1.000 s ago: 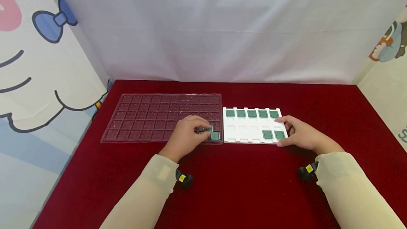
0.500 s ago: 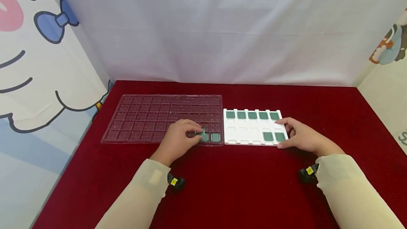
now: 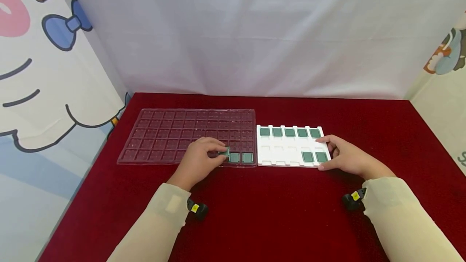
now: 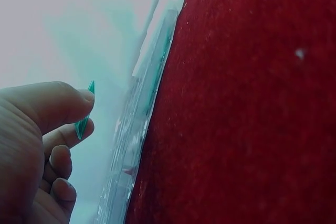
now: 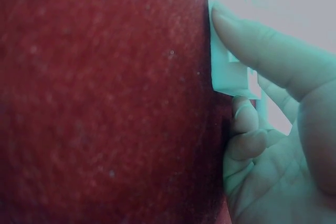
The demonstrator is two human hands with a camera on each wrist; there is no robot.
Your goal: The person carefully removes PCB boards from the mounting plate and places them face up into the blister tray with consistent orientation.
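My left hand (image 3: pixel 201 155) pinches a thin green square chip (image 4: pixel 81 128) between thumb and index finger. In the left wrist view the chip is seen edge-on, tilted up. It is over the front row of a clear plastic compartment tray (image 3: pixel 174 134). Just right of it, two green chips (image 3: pixel 248 157) lie in that tray's front right pockets. My right hand (image 3: pixel 344 155) grips the right end of a white tray (image 3: pixel 278 144), thumb at the front corner, index finger on the far side. Green chips (image 3: pixel 289 132) fill the white tray's back row; two more (image 3: pixel 307 157) sit front right.
Both trays lie side by side on a red cloth-covered table (image 3: pixel 276 213), the clear one on the left. A white curtain (image 3: pixel 255 31) hangs behind, and a cartoon-printed cloth (image 3: pixel 40 72) stands at the left.
My left hand has moved left along the clear tray's front row with the pinched chip, uncovering the two chips on its right. The right hand keeps its place on the white tray.
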